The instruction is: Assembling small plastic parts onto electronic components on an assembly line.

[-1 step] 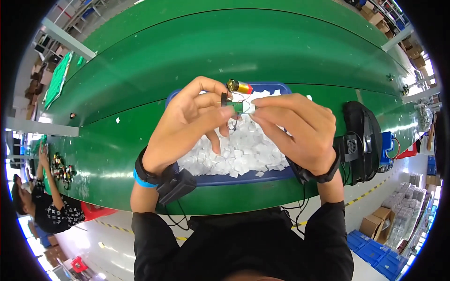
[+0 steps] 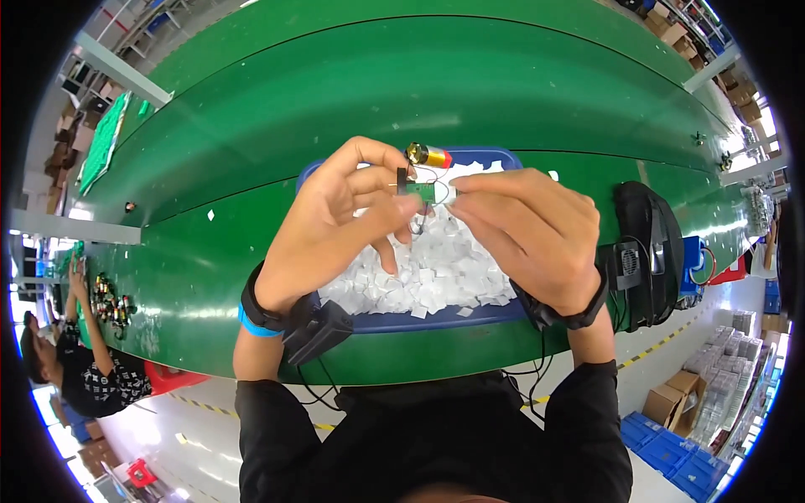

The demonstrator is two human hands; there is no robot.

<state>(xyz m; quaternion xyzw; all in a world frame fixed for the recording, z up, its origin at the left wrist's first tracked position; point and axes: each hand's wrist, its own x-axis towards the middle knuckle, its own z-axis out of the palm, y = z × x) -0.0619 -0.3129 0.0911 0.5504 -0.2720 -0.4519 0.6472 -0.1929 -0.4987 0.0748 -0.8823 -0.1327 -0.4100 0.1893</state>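
Held a green circuit board [image 2: 425,192] above a blue tray [image 2: 402,322]

Gripped the board between the thumb and fingers of the left hand [image 2: 331,214], above white paper-like pieces [image 2: 411,278]. Had the right hand [image 2: 541,230] just beside, with fingertips drawn together near thin wires [image 2: 435,175]; could not tell whether gripping anything. Seemed to call for a light, steady pinch, for slack in the wires, and for no pull from the gold-and-red cylinder [image 2: 430,157] beyond.

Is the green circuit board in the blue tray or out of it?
Out: the left hand holds the green circuit board raised over the blue tray, whose loose white pieces lie below it.
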